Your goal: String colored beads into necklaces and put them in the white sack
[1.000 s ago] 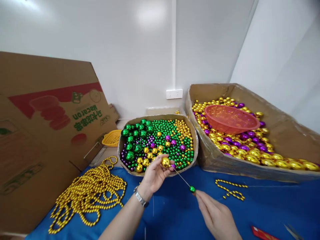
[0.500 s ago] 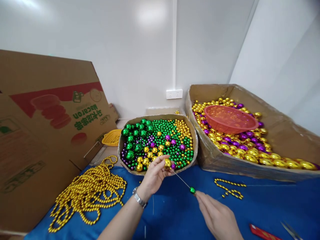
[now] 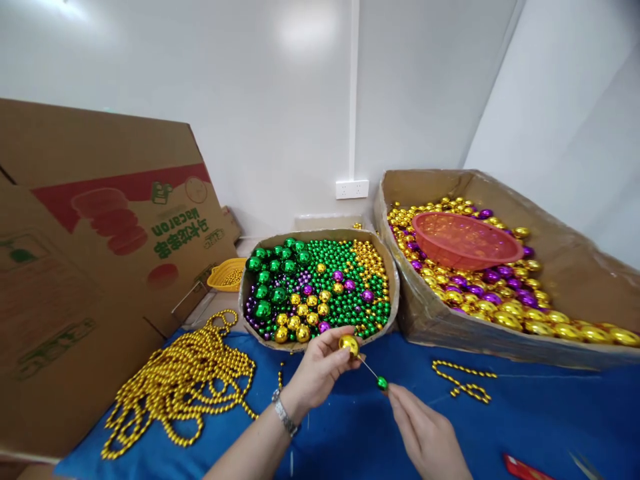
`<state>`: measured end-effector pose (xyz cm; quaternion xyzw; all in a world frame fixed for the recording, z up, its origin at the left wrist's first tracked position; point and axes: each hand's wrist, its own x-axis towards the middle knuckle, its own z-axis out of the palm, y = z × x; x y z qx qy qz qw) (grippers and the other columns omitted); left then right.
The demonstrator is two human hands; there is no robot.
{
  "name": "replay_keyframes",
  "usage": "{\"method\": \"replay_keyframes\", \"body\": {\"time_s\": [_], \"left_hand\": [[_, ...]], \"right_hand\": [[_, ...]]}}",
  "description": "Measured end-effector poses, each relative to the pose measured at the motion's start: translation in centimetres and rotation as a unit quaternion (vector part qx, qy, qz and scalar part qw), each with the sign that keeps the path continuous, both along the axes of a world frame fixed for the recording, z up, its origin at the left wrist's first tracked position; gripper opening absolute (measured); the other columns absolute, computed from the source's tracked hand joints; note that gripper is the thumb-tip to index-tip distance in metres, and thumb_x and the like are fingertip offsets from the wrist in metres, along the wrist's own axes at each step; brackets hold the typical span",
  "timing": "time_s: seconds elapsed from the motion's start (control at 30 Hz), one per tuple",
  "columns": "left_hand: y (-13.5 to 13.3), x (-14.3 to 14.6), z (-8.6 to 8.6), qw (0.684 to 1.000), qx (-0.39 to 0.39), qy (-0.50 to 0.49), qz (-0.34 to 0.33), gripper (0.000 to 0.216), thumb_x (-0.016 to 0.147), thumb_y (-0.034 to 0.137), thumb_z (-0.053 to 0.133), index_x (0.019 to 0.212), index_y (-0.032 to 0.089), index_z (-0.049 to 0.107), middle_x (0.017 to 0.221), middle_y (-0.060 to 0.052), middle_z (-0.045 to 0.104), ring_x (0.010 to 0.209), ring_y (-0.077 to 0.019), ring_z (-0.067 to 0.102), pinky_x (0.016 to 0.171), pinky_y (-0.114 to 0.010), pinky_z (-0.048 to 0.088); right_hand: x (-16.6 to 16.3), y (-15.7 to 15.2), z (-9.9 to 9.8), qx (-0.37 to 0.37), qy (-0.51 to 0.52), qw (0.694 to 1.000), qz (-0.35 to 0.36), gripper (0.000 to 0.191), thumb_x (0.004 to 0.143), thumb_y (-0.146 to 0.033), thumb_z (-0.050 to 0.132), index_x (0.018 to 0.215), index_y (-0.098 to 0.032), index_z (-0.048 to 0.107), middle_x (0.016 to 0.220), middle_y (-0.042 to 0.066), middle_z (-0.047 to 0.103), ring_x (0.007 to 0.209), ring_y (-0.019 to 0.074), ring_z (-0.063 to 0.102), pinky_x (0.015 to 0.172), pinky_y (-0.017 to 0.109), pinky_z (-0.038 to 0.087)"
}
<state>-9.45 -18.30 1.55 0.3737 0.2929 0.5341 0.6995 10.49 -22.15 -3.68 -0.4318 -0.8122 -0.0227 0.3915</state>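
Holding a gold ball (image 3: 349,344) in our left hand (image 3: 320,367), pinched between thumb and fingertips just in front of the bead box (image 3: 393,293). A thin wire (image 3: 369,367) runs from the ball down to a small green bead (image 3: 382,383), which our right hand (image 3: 425,437) grips at its fingertips, fingers closed around the wire end

Change vs a second ago: the gap between ball and green bead is clearly shorter, and the left hand sits lower and nearer the right. We read that as the ball sliding down the wire toward the green bead, so it's mid-threading, not seated yet

Around the hands: blue cloth (image 3: 350,427) covers the table. Bead box right behind the left hand, mixed green, gold and purple beads. Gold bead strings (image 3: 180,387) heaped to the left, well apart from the hands. Short gold strand (image 3: 463,380) lies to the right of the green bead, near but not touching. Big box (image 3: 575,267) on the right, full of gold and purple balls, red basket (image 3: 465,237) on top of them. Printed carton (image 3: 100,233) leans at far left, small yellow basket (image 3: 227,273) beside it
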Motion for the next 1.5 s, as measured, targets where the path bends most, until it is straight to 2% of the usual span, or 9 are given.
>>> {"method": "replay_keyframes", "body": {"time_s": [0.27, 0.4, 0.5, 0.63, 0.77, 0.97, 1.17, 1.3, 1.5], "left_hand": [[-0.4, 0.2, 0.1, 0.999, -0.008, 0.032, 0.031, 0.044, 0.069, 0.027, 0.079, 0.109, 0.015, 0.064, 0.098, -0.008, 0.065, 0.083, -0.0176, 0.065, 0.075, -0.028, 0.052], [-0.3, 0.0, -0.2, 0.999, -0.046, 0.009, 0.024, 0.042, 0.072, 0.031, 0.077, 0.107, 0.015, 0.060, 0.093, -0.007, 0.066, 0.079, -0.0179, 0.068, 0.068, -0.025, 0.053], [-0.2, 0.0, -0.5, 0.996, -0.073, 0.013, 0.046, 0.035, 0.072, 0.035, 0.076, 0.094, 0.015, 0.057, 0.081, -0.003, 0.065, 0.069, -0.0155, 0.068, 0.059, -0.021, 0.052], [0.0, 0.2, -0.7, 0.994, -0.084, 0.030, 0.061, 0.035, 0.072, 0.038, 0.076, 0.081, 0.015, 0.051, 0.073, 0.000, 0.063, 0.064, -0.0129, 0.066, 0.055, -0.018, 0.051], [0.0, 0.3, -0.6, 0.993, -0.083, 0.053, 0.061, 0.036, 0.074, 0.041, 0.073, 0.080, 0.016, 0.049, 0.071, 0.000, 0.062, 0.062, -0.0120, 0.065, 0.053, -0.018, 0.050], [-0.5, 0.3, -0.3, 0.993, 0.007, 0.095, 0.067, 0.034, 0.070, 0.029, 0.078, 0.094, 0.015, 0.057, 0.080, -0.002, 0.064, 0.070, -0.0126, 0.064, 0.065, -0.023, 0.053], [-0.8, 0.1, -0.2, 1.000, -0.012, 0.009, 0.011, 0.042, 0.070, 0.026, 0.079, 0.106, 0.016, 0.060, 0.095, -0.006, 0.063, 0.083, -0.0198, 0.066, 0.070, -0.028, 0.054], [-0.9, 0.1, -0.4, 1.000, -0.006, 0.006, 0.009, 0.042, 0.070, 0.025, 0.078, 0.107, 0.016, 0.061, 0.099, -0.008, 0.063, 0.085, -0.0216, 0.067, 0.071, -0.029, 0.054], [-1.5, 0.1, -0.4, 0.997, 0.045, 0.055, 0.015, 0.041, 0.070, 0.019, 0.078, 0.106, 0.016, 0.061, 0.100, -0.007, 0.064, 0.085, -0.0186, 0.066, 0.075, -0.030, 0.054]], "right_hand": [[0.3, 0.3, -0.6, 0.049, -0.033, 0.998, -0.019, 0.031, 0.096, -0.021, 0.032, 0.102, -0.015, 0.062, 0.086, 0.008, 0.074, 0.072, 0.0183, 0.072, 0.063, 0.025, 0.057], [0.1, 0.0, 0.0, -0.062, 0.024, 0.997, 0.041, 0.027, 0.097, -0.023, 0.032, 0.103, -0.018, 0.059, 0.090, 0.008, 0.073, 0.077, 0.0152, 0.071, 0.066, 0.019, 0.055], [-0.1, -0.3, 0.8, -0.171, 0.056, 0.981, 0.074, 0.025, 0.098, -0.025, 0.032, 0.096, -0.021, 0.056, 0.089, 0.006, 0.073, 0.078, 0.0138, 0.071, 0.064, 0.017, 0.053], [-0.2, -0.6, 1.4, -0.216, 0.074, 0.970, 0.080, 0.025, 0.098, -0.027, 0.031, 0.093, -0.022, 0.056, 0.089, 0.005, 0.073, 0.079, 0.0142, 0.071, 0.065, 0.018, 0.052], [-0.1, -0.6, 1.3, -0.204, 0.062, 0.974, 0.078, 0.027, 0.098, -0.026, 0.031, 0.095, -0.022, 0.057, 0.090, 0.005, 0.073, 0.079, 0.0142, 0.071, 0.065, 0.018, 0.053], [0.5, -0.2, -0.1, -0.067, 0.027, 0.997, 0.029, 0.031, 0.096, -0.024, 0.032, 0.105, -0.018, 0.061, 0.092, 0.008, 0.073, 0.079, 0.0181, 0.072, 0.068, 0.024, 0.057], [0.8, -0.2, -0.1, -0.106, 0.079, 0.989, 0.068, 0.031, 0.096, -0.027, 0.036, 0.104, -0.018, 0.064, 0.095, 0.008, 0.073, 0.084, 0.0166, 0.071, 0.074, 0.021, 0.057], [0.9, -0.2, -0.3, -0.117, 0.077, 0.988, 0.068, 0.033, 0.097, -0.030, 0.035, 0.104, -0.019, 0.066, 0.095, 0.008, 0.073, 0.083, 0.0169, 0.071, 0.072, 0.021, 0.058], [1.1, 0.0, -0.6, -0.053, 0.070, 0.995, 0.046, 0.035, 0.096, -0.031, 0.036, 0.101, -0.019, 0.068, 0.091, 0.008, 0.074, 0.080, 0.0179, 0.072, 0.070, 0.023, 0.059]]}}
